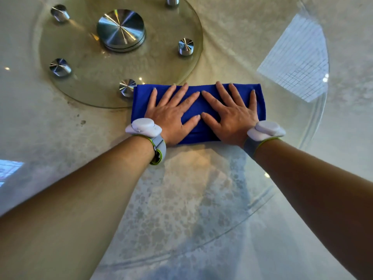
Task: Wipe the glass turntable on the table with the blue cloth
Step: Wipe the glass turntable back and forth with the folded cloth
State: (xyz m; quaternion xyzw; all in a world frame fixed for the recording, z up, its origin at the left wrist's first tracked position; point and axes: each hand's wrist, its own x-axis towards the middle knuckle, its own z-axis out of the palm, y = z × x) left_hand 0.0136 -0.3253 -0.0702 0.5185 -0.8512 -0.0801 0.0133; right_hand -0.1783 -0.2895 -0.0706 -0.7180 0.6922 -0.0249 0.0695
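Note:
The large glass turntable (96,142) fills most of the view, lying over a pale patterned tablecloth. A folded blue cloth (141,104) lies flat on the glass just ahead of me. My left hand (171,116) presses palm down on the cloth's left half with its fingers spread. My right hand (234,116) presses the right half the same way. The index fingertips nearly meet in the middle. Each wrist carries a white band device.
A smaller raised glass disc (84,83) sits at the upper left on short metal pegs (126,87), with a round metal hub (121,29) at its centre; the cloth's far left corner touches its edge. Dark smudges (82,122) mark the glass. The turntable's rim (323,102) curves at right.

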